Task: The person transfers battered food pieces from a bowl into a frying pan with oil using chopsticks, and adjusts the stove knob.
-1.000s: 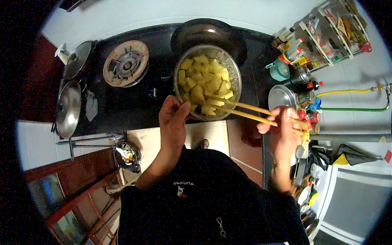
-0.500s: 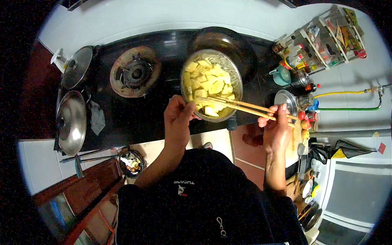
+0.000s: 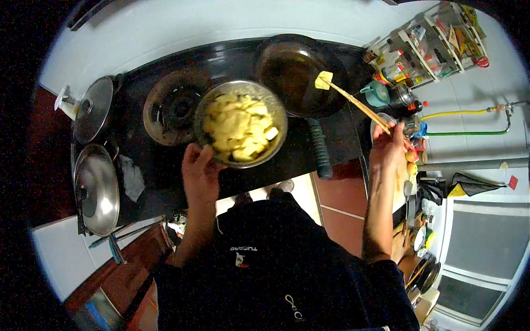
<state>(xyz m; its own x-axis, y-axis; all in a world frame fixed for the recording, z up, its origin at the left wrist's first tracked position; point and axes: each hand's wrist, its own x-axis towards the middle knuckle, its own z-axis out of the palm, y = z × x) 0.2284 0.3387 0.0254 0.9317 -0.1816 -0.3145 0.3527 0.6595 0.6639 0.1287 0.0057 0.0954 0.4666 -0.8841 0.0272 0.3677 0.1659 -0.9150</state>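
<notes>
My left hand grips the near-left rim of a metal bowl. Pale yellow chunks fill the bowl, which hovers between the burner and the pan. In my right hand is a pair of chopsticks pointing up and to the left. Pinched at their tips is one yellow chunk, held over the right part of a dark frying pan. A thin, shiny layer of liquid seems to cover the pan's bottom. The pan's ridged handle points toward me.
A gas burner lies left of the bowl. Two pan lids and a grey cloth sit at the far left. A rack of bottles and packets stands back right, with a teal container below it.
The bowl has moved left, off the pan. The chopsticks have left the bowl and swung up and right, now carrying one yellow chunk over the pan.
</notes>
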